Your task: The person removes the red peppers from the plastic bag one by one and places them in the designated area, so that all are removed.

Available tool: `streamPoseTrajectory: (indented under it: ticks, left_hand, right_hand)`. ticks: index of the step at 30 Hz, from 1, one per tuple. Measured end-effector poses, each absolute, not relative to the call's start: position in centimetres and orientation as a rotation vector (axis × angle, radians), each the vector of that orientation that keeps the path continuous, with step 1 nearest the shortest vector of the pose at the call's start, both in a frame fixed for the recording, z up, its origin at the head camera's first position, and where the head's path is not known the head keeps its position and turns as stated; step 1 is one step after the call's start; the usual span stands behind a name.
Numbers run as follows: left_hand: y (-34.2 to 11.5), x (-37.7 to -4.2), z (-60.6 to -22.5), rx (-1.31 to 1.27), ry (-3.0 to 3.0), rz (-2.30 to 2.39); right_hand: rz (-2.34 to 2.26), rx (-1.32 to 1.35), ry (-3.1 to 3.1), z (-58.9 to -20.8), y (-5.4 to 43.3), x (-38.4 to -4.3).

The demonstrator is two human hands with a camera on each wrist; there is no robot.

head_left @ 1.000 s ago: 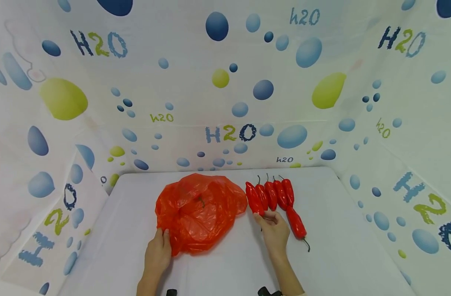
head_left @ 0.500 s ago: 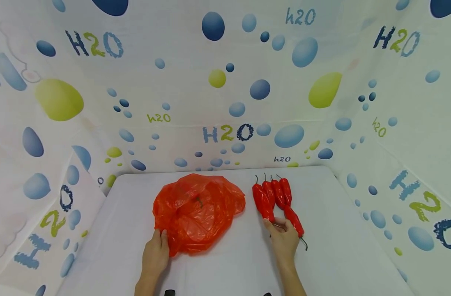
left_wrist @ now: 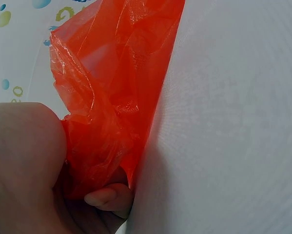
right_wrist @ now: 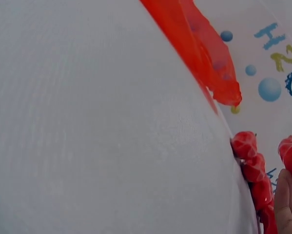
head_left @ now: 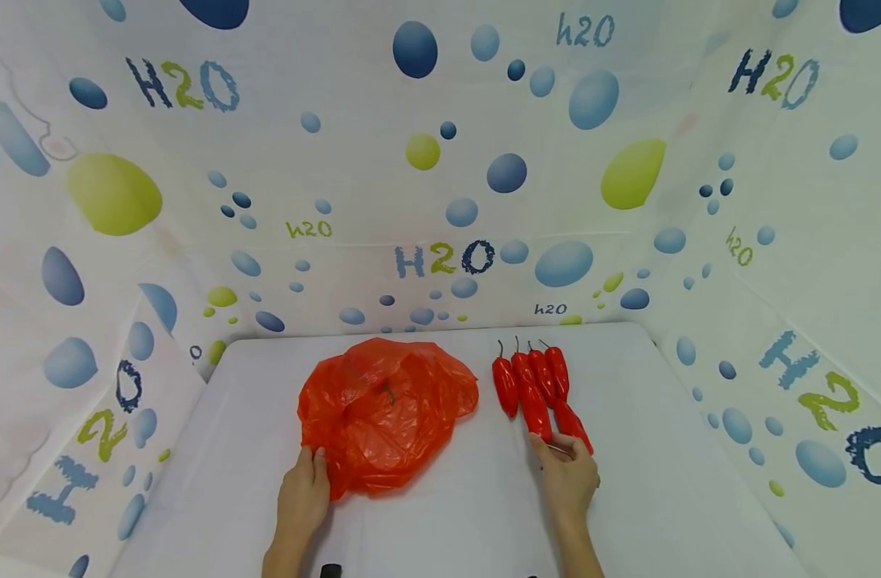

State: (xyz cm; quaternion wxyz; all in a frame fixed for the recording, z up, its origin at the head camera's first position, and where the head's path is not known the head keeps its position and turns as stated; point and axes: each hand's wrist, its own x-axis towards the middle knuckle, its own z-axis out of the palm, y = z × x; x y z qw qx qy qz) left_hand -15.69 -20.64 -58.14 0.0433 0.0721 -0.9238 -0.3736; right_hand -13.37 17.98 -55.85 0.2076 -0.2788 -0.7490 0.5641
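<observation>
My left hand (head_left: 303,488) grips the near-left edge of a crumpled red plastic bag (head_left: 412,437). In the left wrist view the bag's film (left_wrist: 99,141) bunches between thumb and curled fingers. A green stem (head_left: 389,394) shows at the bag's middle. My right hand (head_left: 568,475) pinches the stem end of a red chili pepper (head_left: 535,411), which points away from me above the row of peppers. To its left lies a single red pepper (head_left: 505,388), and others (head_left: 558,373) lie to its right. Another pepper (head_left: 572,425), nearer me, is partly hidden by the right hand.
A white table (head_left: 440,530) carries everything. Behind and beside it hangs a white curtain (head_left: 368,185) printed with blue and green drops. In the right wrist view, the resting peppers (right_wrist: 254,168) sit close together, and the held pepper (right_wrist: 290,153) is apart from them.
My right hand has moved to the right with the held pepper, passing from the left end of the row to over its middle. The left hand stays on the bag.
</observation>
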Motion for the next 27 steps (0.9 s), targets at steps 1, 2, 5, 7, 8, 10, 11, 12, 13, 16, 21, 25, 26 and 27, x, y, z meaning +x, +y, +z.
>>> streamPoseTrajectory:
  ticks: [1,2,5,7,8,10,11,12,13,16,21,25,26,27]
  left_hand:
    - [-20.6,-15.7,-58.1,0.22,-2.824,-1.141]
    - [-20.6,-15.7,-58.1,0.22,-2.825,-1.142]
    - [-20.6,-15.7,-58.0,0.223,-2.827,-1.138]
    - [-20.6,-15.7,-58.0,0.224,-2.829,-1.138]
    - [-20.6,-15.7,-58.0,0.224,-2.831,-1.142]
    - [-20.6,-15.7,-58.1,0.225,-2.834,-1.15]
    - [-20.6,-15.7,-58.1,0.225,-2.836,-1.151]
    - [-20.6,-15.7,-58.2,0.227,-2.839,-1.149]
    - [-20.6,-15.8,-58.2,0.229,-2.842,-1.147]
    - [-20.6,-15.8,-58.3,0.232,-2.847,-1.145]
    - [-20.5,-15.7,-57.8,0.23,-2.862,-1.167]
    - [-20.5,-15.7,-57.7,0.235,-2.866,-1.161]
    - [-20.5,-15.7,-57.8,0.234,-2.865,-1.158]
    - [-20.5,-15.7,-57.8,0.234,-2.86,-1.148]
  right_hand:
    - [1.565,-0.785,-2.082,-55.9,18.1,-13.4]
    - [1.56,-0.79,-2.08,-56.0,18.3,-13.3]
    - [1.536,-0.813,-2.093,-56.3,18.7,-13.2]
    - [1.525,-0.82,-2.096,-56.4,18.9,-13.1]
    - [1.52,-0.828,-2.098,-56.5,19.0,-13.0]
    - [1.509,-0.838,-2.102,-56.6,19.2,-12.9]
    - [1.505,-0.843,-2.104,-56.7,19.3,-12.8]
    - [1.503,-0.849,-2.104,-56.7,19.4,-12.8]
    - [1.498,-0.854,-2.106,-56.8,19.5,-12.7]
    - [1.49,-0.858,-2.116,-56.8,19.6,-12.5]
    - [1.438,-0.864,-2.118,-56.9,19.9,-12.3]
    - [1.364,-0.88,-2.149,-57.2,20.1,-12.1]
    - [1.351,-0.88,-2.158,-57.3,20.2,-12.1]
    - [1.341,-0.882,-2.166,-57.5,20.2,-12.0]
